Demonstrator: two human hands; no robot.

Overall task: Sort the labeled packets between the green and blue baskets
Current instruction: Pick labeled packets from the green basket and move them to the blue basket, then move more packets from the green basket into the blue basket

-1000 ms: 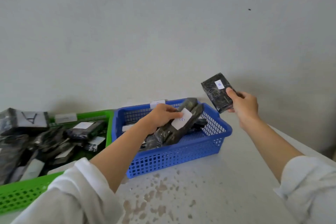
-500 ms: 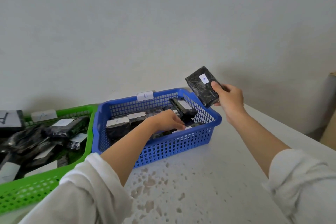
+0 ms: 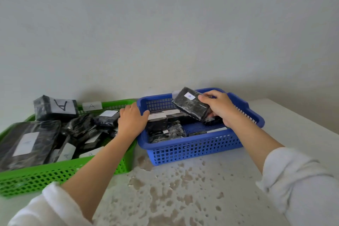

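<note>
My right hand (image 3: 219, 105) grips a black wrapped packet (image 3: 190, 103) with a small white label, held tilted just over the inside of the blue basket (image 3: 192, 149). Several black packets lie in that basket. My left hand (image 3: 132, 118) rests palm down across the gap between the two baskets, over the right edge of the green basket (image 3: 45, 175), fingers spread and holding nothing. The green basket is full of black packets; a big one marked A (image 3: 56, 107) stands at its back and a large flat one (image 3: 27, 143) lies at its left.
Both baskets stand side by side on a white table (image 3: 183, 198) with worn brown patches, pushed close to a plain pale wall. The table's right edge runs diagonally at the far right. White tags sit on the back rims of both baskets.
My right hand has lowered the labelled packet from above the basket's right corner down into the blue basket. My left hand has left the blue basket's packets and moved left to the green basket's edge.
</note>
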